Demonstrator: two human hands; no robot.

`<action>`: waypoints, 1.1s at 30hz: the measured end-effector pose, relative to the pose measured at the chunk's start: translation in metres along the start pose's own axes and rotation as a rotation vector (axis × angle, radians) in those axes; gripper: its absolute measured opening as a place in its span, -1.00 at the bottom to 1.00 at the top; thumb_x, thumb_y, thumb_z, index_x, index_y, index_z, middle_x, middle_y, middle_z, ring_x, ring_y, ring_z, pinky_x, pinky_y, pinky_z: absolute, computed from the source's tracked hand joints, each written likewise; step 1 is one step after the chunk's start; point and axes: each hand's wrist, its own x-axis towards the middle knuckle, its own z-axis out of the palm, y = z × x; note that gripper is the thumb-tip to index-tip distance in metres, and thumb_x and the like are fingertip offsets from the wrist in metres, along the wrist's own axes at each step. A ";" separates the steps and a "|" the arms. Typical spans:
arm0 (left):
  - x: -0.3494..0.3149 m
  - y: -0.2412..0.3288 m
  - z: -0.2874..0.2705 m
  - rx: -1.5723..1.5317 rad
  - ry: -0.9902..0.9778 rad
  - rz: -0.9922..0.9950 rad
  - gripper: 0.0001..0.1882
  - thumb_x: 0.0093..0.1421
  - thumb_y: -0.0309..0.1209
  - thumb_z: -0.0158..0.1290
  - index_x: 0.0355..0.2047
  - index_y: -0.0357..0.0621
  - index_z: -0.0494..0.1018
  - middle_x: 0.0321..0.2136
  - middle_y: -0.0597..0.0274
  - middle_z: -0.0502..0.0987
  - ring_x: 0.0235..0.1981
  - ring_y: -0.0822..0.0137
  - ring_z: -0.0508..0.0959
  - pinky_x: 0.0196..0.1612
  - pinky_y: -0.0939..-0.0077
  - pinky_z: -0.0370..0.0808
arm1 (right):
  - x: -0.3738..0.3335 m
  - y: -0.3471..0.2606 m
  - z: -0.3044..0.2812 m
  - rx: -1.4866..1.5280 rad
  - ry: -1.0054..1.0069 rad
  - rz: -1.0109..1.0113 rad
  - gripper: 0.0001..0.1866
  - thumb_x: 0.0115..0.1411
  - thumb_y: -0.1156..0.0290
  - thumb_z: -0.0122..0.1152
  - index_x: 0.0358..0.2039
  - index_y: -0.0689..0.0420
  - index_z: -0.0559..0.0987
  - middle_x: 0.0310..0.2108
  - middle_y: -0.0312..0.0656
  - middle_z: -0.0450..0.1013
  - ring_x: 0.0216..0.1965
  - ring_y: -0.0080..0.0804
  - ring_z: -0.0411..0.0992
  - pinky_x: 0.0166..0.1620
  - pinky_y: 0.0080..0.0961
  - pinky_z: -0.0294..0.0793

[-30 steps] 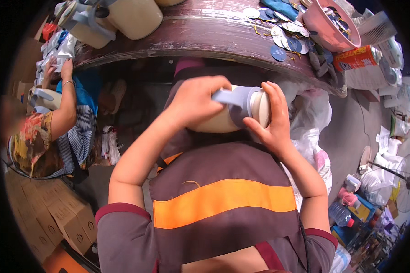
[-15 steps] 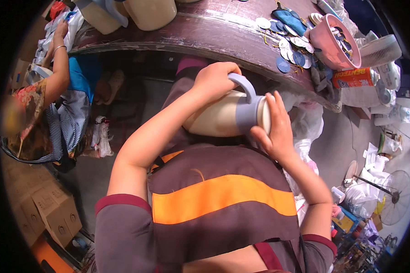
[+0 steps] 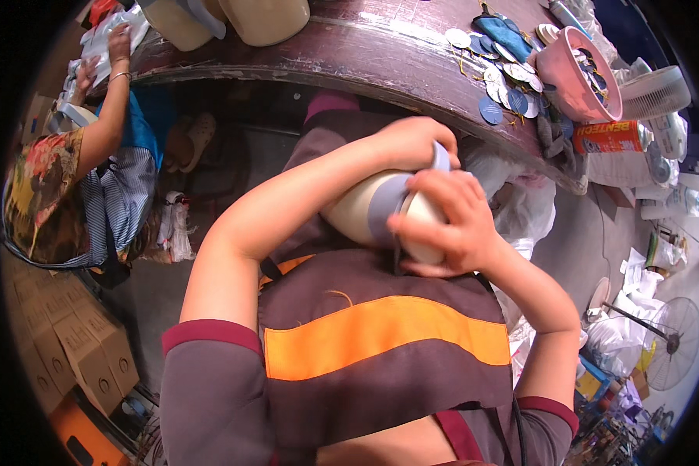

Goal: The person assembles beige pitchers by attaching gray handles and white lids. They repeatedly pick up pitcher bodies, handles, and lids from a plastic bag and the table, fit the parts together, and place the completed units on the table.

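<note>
A cream jug (image 3: pixel 351 214) with a grey-blue band and handle lies tilted over my lap, just in front of my dark apron with its orange stripe. My left hand (image 3: pixel 413 143) is closed round the grey-blue handle (image 3: pixel 441 158). Around the jug's cream top end (image 3: pixel 423 213) my right hand (image 3: pixel 458 221) is wrapped, slightly blurred, with its fingers curled over the rim. Those fingers and my left forearm hide part of the jug.
The dark table (image 3: pixel 349 46) carries more cream jugs (image 3: pixel 264 19), round tags (image 3: pixel 509 78), a pink basket (image 3: pixel 571 74) and an orange-red can (image 3: pixel 610 137). A co-worker's arm (image 3: pixel 105 128) is at left, above cardboard boxes (image 3: pixel 89 342). A fan (image 3: pixel 673 342) stands at right.
My right hand has gone from lying flat against the jug's top end to gripping around it. The handle and my left hand have shifted right. The co-worker's hand has risen.
</note>
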 end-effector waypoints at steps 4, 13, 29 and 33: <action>-0.033 0.011 -0.028 0.342 0.393 -0.215 -0.83 -0.01 -0.36 0.06 -0.43 -0.17 0.52 -0.46 0.01 0.57 -0.38 0.04 0.57 -0.30 0.20 0.46 | -0.020 0.035 0.022 -0.060 0.203 0.501 -0.40 -0.04 0.09 0.30 0.01 0.04 0.44 -0.06 0.01 0.40 -0.06 -0.01 0.39 -0.01 -0.22 0.34; -0.059 0.029 0.000 0.403 0.286 -0.013 -0.72 -0.03 -0.37 0.05 -0.27 -0.19 0.48 -0.37 -0.05 0.55 -0.30 -0.05 0.55 -0.26 0.20 0.48 | -0.039 0.060 0.017 0.335 0.138 0.918 -0.36 0.16 -0.10 0.07 0.09 0.11 0.41 0.11 0.13 0.29 0.18 -0.01 0.24 0.16 -0.23 0.22; -0.045 -0.020 -0.053 -0.271 -0.074 -0.097 -0.78 -0.06 -0.45 0.17 -0.35 -0.22 0.55 -0.41 0.33 0.58 -0.34 0.55 0.51 -0.19 0.60 0.44 | -0.020 0.023 0.003 0.072 -0.042 -0.083 -0.24 0.04 -0.42 -0.02 -0.01 -0.05 0.53 0.16 -0.01 0.29 0.17 0.09 0.23 0.11 0.07 0.16; -0.042 -0.016 -0.049 -0.190 0.101 -0.206 -0.81 -0.03 -0.44 0.14 -0.38 -0.24 0.56 -0.44 0.31 0.58 -0.35 0.54 0.52 -0.21 0.57 0.45 | -0.012 0.036 0.000 0.026 -0.028 -0.014 -0.21 0.00 -0.41 0.04 0.00 0.00 0.50 0.11 -0.03 0.32 0.14 0.08 0.27 0.07 -0.04 0.25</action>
